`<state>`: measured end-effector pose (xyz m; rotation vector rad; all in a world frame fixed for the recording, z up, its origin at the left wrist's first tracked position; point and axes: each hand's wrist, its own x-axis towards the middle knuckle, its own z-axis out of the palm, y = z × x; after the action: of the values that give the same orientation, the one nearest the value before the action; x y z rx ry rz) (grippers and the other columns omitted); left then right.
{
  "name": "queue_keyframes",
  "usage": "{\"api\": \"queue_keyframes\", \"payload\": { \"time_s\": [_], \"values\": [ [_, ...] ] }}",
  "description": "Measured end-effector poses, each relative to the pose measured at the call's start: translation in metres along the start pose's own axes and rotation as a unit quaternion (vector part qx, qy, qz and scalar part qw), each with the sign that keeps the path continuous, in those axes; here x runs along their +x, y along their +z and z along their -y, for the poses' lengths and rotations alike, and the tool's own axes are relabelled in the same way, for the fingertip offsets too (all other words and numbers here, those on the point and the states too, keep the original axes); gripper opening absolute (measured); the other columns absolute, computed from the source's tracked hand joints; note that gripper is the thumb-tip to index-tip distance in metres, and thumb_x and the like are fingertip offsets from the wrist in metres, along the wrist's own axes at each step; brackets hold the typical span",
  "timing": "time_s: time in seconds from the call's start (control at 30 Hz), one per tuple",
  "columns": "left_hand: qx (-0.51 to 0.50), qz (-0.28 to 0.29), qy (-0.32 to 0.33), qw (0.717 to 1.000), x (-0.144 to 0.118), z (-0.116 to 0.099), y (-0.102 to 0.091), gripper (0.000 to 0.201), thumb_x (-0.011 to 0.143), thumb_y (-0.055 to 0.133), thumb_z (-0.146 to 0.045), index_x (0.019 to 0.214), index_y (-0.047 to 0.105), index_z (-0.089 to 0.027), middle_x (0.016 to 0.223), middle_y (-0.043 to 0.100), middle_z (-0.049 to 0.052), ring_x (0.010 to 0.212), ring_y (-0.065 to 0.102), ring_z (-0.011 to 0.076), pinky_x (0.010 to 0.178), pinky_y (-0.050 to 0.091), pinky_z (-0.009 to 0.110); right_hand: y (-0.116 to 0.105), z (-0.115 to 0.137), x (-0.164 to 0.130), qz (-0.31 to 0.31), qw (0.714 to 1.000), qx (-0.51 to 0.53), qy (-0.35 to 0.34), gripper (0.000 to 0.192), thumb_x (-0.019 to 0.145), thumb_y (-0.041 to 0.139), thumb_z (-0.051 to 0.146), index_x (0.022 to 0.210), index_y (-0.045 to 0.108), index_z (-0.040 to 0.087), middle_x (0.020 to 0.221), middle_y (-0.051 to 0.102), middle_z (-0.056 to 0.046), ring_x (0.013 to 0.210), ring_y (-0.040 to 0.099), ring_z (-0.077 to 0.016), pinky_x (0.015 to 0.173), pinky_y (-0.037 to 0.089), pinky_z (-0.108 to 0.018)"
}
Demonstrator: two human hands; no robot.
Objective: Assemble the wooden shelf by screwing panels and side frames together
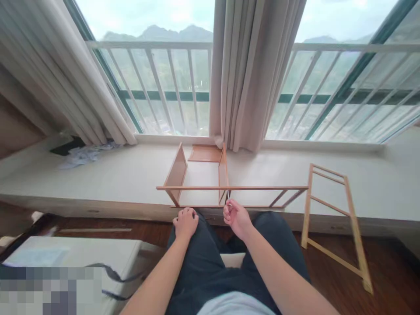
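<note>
My left hand [186, 223] rests on my left knee with its fingers lying over the trouser cloth, holding nothing. Pinched in my right hand [236, 217] is a thin, light metal tool [228, 195], which points up to the front rail of a wooden frame [193, 188]. The tool's tip meets the frame near its middle upright panel [223, 168]; the exact contact is too small to make out. This frame has a left side panel [175, 175], long rails and slats at its right end, and it stands at the sill's front edge.
A separate ladder-like wooden frame [355, 232] leans on the white window ledge [269, 168] at the right. Crumpled white paper or plastic [83, 156] lies at the ledge's left. Curtains [251, 78] hang behind. A white-topped surface [88, 251] stands lower left, with a dark strap [113, 274].
</note>
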<state>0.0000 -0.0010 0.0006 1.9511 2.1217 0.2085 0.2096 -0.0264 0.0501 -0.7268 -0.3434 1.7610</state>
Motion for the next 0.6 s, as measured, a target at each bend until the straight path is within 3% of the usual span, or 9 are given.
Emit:
{"api": "queue_keyframes", "payload": {
  "time_s": [0.23, 0.4, 0.6],
  "values": [
    [-0.012, 0.013, -0.003, 1.000, 0.0012, -0.0003, -0.0026, 0.017, 0.089, 0.048, -0.029, 0.091, 0.064, -0.026, 0.116, 0.062, 0.005, 0.113, 0.049, 0.0252, 0.096, 0.034, 0.046, -0.0022, -0.0041, 0.0033, -0.081, 0.988, -0.127, -0.040, 0.034, 0.077, 0.064, 0.051, 0.084, 0.048, 0.023, 0.056, 0.056, 0.005, 0.038, 0.041, -0.0090, 0.034, 0.029, -0.019],
    [-0.012, 0.017, -0.005, 1.000, 0.0027, 0.0011, -0.0014, 0.018, 0.089, 0.046, -0.030, 0.092, 0.064, -0.025, 0.117, 0.062, 0.006, 0.114, 0.048, 0.0251, 0.096, 0.033, 0.046, -0.0064, -0.0041, 0.0090, -0.155, 0.943, -0.275, -0.102, 0.038, 0.078, 0.061, 0.057, 0.080, 0.045, 0.023, 0.053, 0.054, 0.006, 0.037, 0.041, -0.0081, 0.031, 0.026, -0.017],
    [-0.019, 0.011, -0.002, 1.000, 0.0041, 0.0033, 0.0016, 0.017, 0.088, 0.047, -0.029, 0.090, 0.063, -0.025, 0.115, 0.062, 0.006, 0.113, 0.049, 0.0260, 0.096, 0.034, 0.046, -0.0088, -0.0012, 0.0099, -0.156, 0.900, -0.387, -0.125, 0.038, 0.087, 0.048, 0.054, 0.068, 0.043, 0.022, 0.050, 0.047, 0.006, 0.037, 0.040, -0.0080, 0.034, 0.026, -0.019]
  ]
}}
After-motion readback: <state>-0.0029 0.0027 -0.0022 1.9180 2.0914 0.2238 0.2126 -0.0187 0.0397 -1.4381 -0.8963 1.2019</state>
